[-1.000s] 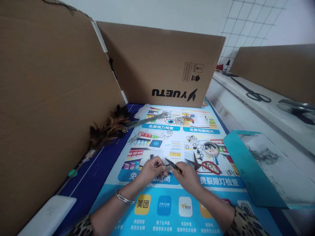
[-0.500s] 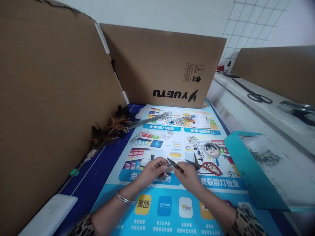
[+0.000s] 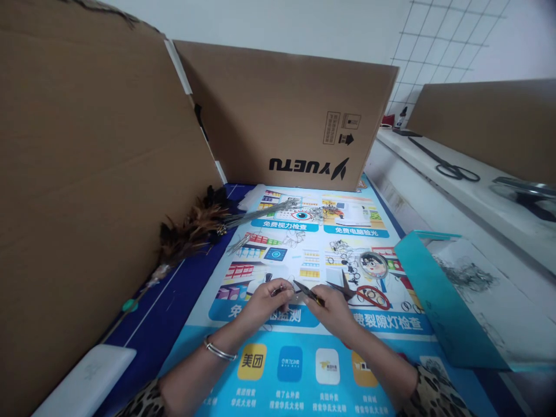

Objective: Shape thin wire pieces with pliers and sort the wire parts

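Note:
My left hand (image 3: 264, 302) is pinched closed on a small thin metal wire piece just above the printed poster mat (image 3: 304, 353). My right hand (image 3: 332, 310) is closed round a small pair of black pliers (image 3: 306, 291) with a yellow mark, whose tip points left to the piece in my left fingers. The two hands almost touch. A silver bangle (image 3: 219, 349) is on my left wrist. Red-handled scissors (image 3: 347, 288) lie just right of my right hand.
Cardboard walls stand at the left (image 3: 87, 174) and back (image 3: 286, 116). A feather bundle (image 3: 191, 229) and metal wire pins (image 3: 269, 209) lie far left. Small metal rings (image 3: 343, 252) are scattered mid-mat. A teal tray (image 3: 434, 295) with wire bits sits right; a white block (image 3: 87, 376) sits near left.
Both hands stay together at the same spot; the pliers tip has shifted very slightly against the piece in my left fingers.

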`<state>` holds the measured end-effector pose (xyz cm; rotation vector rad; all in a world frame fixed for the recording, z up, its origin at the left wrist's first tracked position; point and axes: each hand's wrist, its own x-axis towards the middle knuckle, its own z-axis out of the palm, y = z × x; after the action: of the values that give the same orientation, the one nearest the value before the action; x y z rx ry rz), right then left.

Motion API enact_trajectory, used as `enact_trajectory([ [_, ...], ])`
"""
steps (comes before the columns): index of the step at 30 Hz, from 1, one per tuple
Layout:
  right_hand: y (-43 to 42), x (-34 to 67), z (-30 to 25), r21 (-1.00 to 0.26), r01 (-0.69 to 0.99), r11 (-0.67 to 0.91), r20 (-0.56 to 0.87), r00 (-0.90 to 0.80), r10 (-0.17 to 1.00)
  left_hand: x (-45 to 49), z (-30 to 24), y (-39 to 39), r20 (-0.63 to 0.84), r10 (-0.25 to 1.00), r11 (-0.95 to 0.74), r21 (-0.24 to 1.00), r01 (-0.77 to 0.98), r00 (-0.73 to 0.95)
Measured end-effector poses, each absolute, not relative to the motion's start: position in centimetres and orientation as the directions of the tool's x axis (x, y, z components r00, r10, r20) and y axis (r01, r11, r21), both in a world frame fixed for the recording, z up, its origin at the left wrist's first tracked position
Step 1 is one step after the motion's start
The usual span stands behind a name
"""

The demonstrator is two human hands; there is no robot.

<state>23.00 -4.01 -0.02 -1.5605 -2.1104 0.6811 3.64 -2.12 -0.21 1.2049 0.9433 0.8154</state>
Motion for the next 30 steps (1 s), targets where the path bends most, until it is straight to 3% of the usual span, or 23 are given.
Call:
enact_trajectory([
  [4, -3.8, 23.5, 0.3, -0.644, 0.705, 0.297, 0.068, -0.334, 0.94, 3.5, -0.1, -2.1, -0.161, 0.918, 0.195, 0.979, -0.058, 0.362],
  [12, -3.4, 24.0, 0.9, -0.679, 0.628, 0.381, 0.085, -0.448, 0.89, 3.1, -0.2, -2.1, -0.197, 0.872, 0.299, 0.939, -0.17, 0.449],
  [30, -3.5, 23.9, 0.6, -0.617, 0.608, 0.5, 0.137, -0.543, 0.828, 2.4, 0.0, -2.1, -0.242, 0.786, 0.409, 0.893, -0.186, 0.569],
])
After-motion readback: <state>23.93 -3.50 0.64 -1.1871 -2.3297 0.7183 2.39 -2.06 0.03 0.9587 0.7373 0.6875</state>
